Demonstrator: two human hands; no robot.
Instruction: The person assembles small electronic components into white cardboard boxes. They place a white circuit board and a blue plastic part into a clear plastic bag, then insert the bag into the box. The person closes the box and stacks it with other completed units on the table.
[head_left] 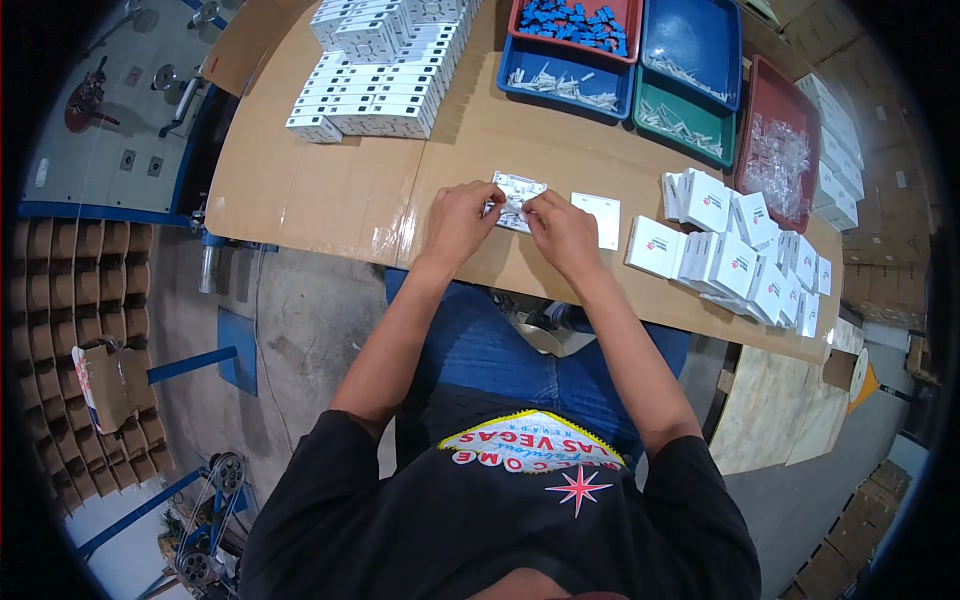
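A small white carton with grey printed drawings point(520, 188) lies on the cardboard-covered table in front of me. My left hand point(464, 220) is at its left side, fingers bent and pinched together over it. From the right, my right hand point(562, 230) meets it with thumb and forefinger pinched close to the left fingertips. Something small and whitish seems to be between the fingertips, but it is too small to name. Just right of my right hand lies a flat white square piece point(600, 216), partly behind the hand.
Stacked white boxes point(385, 95) stand at the far left. Toward the back right are trays: a red tray of blue parts point(575, 28), blue point(568, 88) and green point(685, 120) trays of white pieces, and a red tray of clear bags point(778, 150). White packets point(735, 255) pile at right.
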